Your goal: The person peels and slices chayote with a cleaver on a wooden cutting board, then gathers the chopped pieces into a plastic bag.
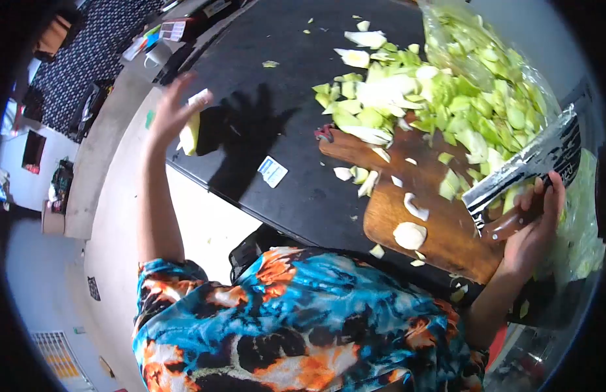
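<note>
My left hand (171,112) is raised at the table's left edge with its fingers spread. Just beside it, partly covered by it, stands or lies a pale green vegetable piece (190,136); I cannot tell whether they touch. The fingers of my right hand (537,225) wrap round the wooden handle of a cleaver (528,166), whose broad blade is smeared with pale residue. The blade is over the right side of a wooden cutting board (387,208). On the board lie a round white slice (409,235) and several small scraps. A large heap of chopped pale green vegetable (407,91) covers the board's far side.
A clear plastic bag (470,26) lies under and around the heap at the back right. Small scraps dot the black table (303,176), and a blue and white label (272,171) lies on it. A white mug (158,55) stands beyond at the upper left.
</note>
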Available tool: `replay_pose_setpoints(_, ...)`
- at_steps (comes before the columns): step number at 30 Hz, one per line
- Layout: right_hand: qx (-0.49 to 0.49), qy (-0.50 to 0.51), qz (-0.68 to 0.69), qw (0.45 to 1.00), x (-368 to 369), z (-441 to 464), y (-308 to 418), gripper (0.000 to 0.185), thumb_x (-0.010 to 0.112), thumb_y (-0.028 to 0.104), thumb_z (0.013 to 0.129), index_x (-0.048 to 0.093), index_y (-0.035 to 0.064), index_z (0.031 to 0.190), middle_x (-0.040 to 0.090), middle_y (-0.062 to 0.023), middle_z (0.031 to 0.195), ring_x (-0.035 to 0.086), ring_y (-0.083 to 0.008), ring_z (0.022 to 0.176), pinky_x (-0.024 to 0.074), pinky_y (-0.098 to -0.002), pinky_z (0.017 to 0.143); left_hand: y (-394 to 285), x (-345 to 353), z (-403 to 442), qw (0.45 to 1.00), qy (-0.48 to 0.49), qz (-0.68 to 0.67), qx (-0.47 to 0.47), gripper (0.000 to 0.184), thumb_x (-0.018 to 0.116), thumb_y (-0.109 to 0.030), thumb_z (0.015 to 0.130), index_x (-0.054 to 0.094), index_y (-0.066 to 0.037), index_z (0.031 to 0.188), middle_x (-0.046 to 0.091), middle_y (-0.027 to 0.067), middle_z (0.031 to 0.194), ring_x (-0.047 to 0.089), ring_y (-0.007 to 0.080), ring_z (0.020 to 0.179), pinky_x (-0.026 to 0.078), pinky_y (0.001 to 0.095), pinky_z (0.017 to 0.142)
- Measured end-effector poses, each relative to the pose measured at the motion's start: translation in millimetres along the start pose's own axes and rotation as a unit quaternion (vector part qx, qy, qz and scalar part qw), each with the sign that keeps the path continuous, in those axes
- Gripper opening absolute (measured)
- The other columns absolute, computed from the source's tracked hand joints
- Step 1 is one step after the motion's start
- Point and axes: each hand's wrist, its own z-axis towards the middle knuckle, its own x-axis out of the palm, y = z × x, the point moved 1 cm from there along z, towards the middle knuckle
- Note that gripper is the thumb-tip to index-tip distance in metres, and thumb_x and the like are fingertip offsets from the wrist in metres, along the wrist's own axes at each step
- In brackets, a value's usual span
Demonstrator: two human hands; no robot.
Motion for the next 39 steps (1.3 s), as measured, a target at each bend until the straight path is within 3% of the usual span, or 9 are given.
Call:
replay_pose_setpoints(4, 0.029, 0.069, -0.003, 0.997, 12.1, -2.2, -5.9, 0.033, 0.046, 0.028, 0.094, 0.047, 0.0081, 0.120, 0.053, -0.0006, 0.087, 0.048, -0.0095, 0.069, 0.0407, -0.0248, 0.066, -34.2, 19.5, -38.1, 0.947, 0.050, 0.258, -0.185, 0.077, 0.068, -0.053, 0.071, 0.040, -0.018, 0.133, 0.042, 0.0187, 0.129, 0.038, 0.0381, 0.121, 0.030, 0.0476, 0.102)
replay_pose_setpoints(7, 0.044, 0.132, 0.038, 0.990, 10.1, -5.1, -10.5, 0.038, 0.044, 0.032, 0.095, 0.044, 0.0069, 0.123, 0.053, -0.0024, 0.094, 0.052, -0.0128, 0.077, 0.0439, -0.0280, 0.075, -1.2, 15.2, -46.5, 0.927, -0.202, 0.281, -0.144, 0.081, 0.069, -0.055, 0.068, 0.038, -0.017, 0.133, 0.038, 0.0175, 0.133, 0.035, 0.0379, 0.124, 0.034, 0.0570, 0.095)
replay_pose_setpoints(10, 0.067, 0.166, 0.076, 0.981, 11.4, -5.6, -9.1, 0.040, 0.043, 0.032, 0.095, 0.042, 0.0047, 0.123, 0.052, -0.0049, 0.097, 0.054, -0.0154, 0.085, 0.0452, -0.0308, 0.079, 39.4, 13.0, -50.8, 0.941, -0.051, 0.166, -0.289, 0.069, 0.071, -0.042, 0.070, 0.041, -0.015, 0.127, 0.047, 0.0199, 0.124, 0.052, 0.0387, 0.108, 0.044, 0.0468, 0.088)
replay_pose_setpoints(16, 0.077, 0.224, 0.051, 0.970, 54.3, -11.4, -10.6, 0.041, 0.044, 0.028, 0.093, 0.042, -0.0008, 0.122, 0.049, -0.0080, 0.102, 0.054, -0.0195, 0.096, 0.0427, -0.0364, 0.088, -64.1, 49.1, -34.2, 0.991, -0.133, -0.003, -0.022, 0.063, 0.069, -0.002, 0.070, 0.041, -0.010, 0.126, 0.057, 0.0164, 0.109, 0.056, 0.0266, 0.105, 0.049, 0.0374, 0.085)
replay_pose_setpoints(22, 0.031, 0.293, 0.172, 0.940, 79.2, -26.0, -24.9, 0.060, 0.061, 0.034, 0.085, 0.039, 0.0000, 0.129, 0.049, -0.0088, 0.117, 0.046, -0.0169, 0.112, 0.0352, -0.0316, 0.096, -307.6, 92.9, -21.2, 0.923, 0.020, -0.216, 0.319, 0.084, 0.074, -0.006, 0.067, 0.027, -0.003, 0.136, 0.043, 0.0176, 0.126, 0.049, 0.0292, 0.114, 0.041, 0.0377, 0.095)
replay_pose_setpoints(27, 0.090, 0.183, 0.190, 0.960, 43.3, -21.5, -8.8, 0.045, 0.064, 0.020, 0.084, 0.047, 0.0024, 0.122, 0.055, -0.0061, 0.115, 0.052, -0.0138, 0.106, 0.0420, -0.0311, 0.090, -379.0, 140.1, -27.8, 0.843, 0.007, -0.298, 0.448, 0.082, 0.070, -0.014, 0.067, 0.026, 0.001, 0.134, 0.043, 0.0227, 0.119, 0.047, 0.0388, 0.107, 0.039, 0.0388, 0.091)
replay_pose_setpoints(32, 0.070, 0.240, 0.230, 0.940, 33.7, -8.9, -0.4, 0.037, 0.052, 0.019, 0.090, 0.047, -0.0004, 0.121, 0.057, -0.0124, 0.115, 0.054, -0.0209, 0.109, 0.0449, -0.0343, 0.089, -358.4, 152.8, -17.9, 0.694, 0.234, -0.678, 0.060, 0.039, 0.044, -0.006, 0.087, 0.038, 0.000, 0.125, 0.048, 0.0077, 0.111, 0.046, 0.0160, 0.107, 0.034, 0.0303, 0.097)
replay_pose_setpoints(35, 0.072, 0.195, 0.230, 0.951, 37.2, -15.2, -15.6, 0.034, 0.060, 0.014, 0.085, 0.052, 0.0005, 0.114, 0.061, -0.0069, 0.103, 0.059, -0.0137, 0.094, 0.0474, -0.0279, 0.081, -360.3, 158.6, -21.1, 0.793, 0.211, -0.554, 0.144, 0.038, 0.049, -0.001, 0.084, 0.040, 0.001, 0.121, 0.050, 0.0096, 0.110, 0.046, 0.0183, 0.107, 0.034, 0.0303, 0.097)
replay_pose_setpoints(39, 0.068, 0.233, 0.246, 0.938, 41.2, -23.1, -4.1, 0.041, 0.050, 0.019, 0.089, 0.044, -0.0034, 0.123, 0.055, -0.0161, 0.119, 0.051, -0.0249, 0.115, 0.0390, -0.0366, 0.099, -351.4, 144.1, -16.3, 0.900, 0.004, -0.338, 0.275, 0.048, 0.061, -0.007, 0.080, 0.039, 0.002, 0.121, 0.049, 0.0145, 0.112, 0.046, 0.0230, 0.109, 0.034, 0.0321, 0.097)
